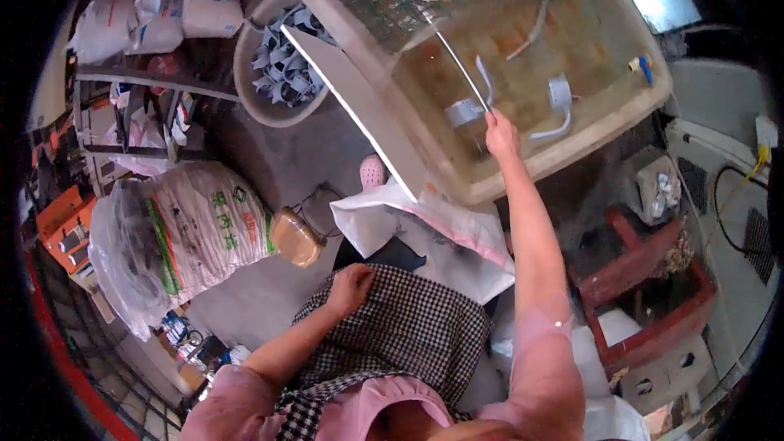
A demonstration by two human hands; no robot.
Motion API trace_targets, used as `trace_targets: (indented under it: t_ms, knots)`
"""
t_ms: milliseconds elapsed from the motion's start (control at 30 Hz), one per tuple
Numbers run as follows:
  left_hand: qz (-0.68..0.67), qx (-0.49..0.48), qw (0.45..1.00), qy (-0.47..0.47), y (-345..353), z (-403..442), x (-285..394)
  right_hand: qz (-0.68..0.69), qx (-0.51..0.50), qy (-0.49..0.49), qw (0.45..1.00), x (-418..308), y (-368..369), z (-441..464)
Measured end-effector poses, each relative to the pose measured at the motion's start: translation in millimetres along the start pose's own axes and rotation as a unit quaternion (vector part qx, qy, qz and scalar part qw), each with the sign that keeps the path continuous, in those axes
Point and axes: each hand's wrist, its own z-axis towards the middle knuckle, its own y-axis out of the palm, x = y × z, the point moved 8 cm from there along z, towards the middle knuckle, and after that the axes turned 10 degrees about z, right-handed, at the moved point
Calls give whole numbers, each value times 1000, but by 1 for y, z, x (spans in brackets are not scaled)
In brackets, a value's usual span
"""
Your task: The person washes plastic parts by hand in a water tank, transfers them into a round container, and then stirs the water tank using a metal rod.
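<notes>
My right hand (502, 135) is closed on the end of a thin metal rod (457, 63), which slants up and left over a large tub of water (482, 189). Close to that hand, a grey curved part (464, 112) lies in the water, and another grey part (559, 91) with a curved tail is to its right. My left hand (352, 287) rests at the checkered apron on my lap, its fingers curled in; whether they hold anything is too small to tell.
A white board (351, 106) leans along the tub's left side. Beyond it stands a round bin (245, 73) of grey parts. White sacks (214, 8), a large woven bag (214, 224) and a brown package (296, 237) are at left. A red frame (641, 273) stands at right.
</notes>
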Motion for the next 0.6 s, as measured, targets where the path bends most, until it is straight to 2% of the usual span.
trace_targets:
  t_ms: [33, 133, 167, 233, 267, 433, 467, 600]
  knots:
    - [-22, 26, 999, 1, -4, -1, 2, -2, -6, -25, 1000, -1, -2, -2]
    - [-70, -17, 997, -38, -6, -3, 8, -9, 4, -19, 1000, 23, -29, -33]
    - [-64, 8, 998, -14, -9, -6, 10, -30, 36, 10, 999, 35, -52, -59]
    - [-56, -8, 998, -3, -10, -10, 8, -41, 18, 58, 997, 52, -98, -116]
    - [-44, -19, 999, 2, -10, -13, 7, -46, 45, 68, 996, 73, -122, -139]
    - [-51, -19, 998, 31, -16, -28, 14, -162, 77, 68, 982, 98, -256, -233]
    - [-54, -20, 998, 32, -17, -32, 17, -176, 56, 95, 978, 90, -280, -246]
    - [-21, -7, 999, 46, -19, -44, 13, -265, 41, 92, 959, 106, -358, -286]
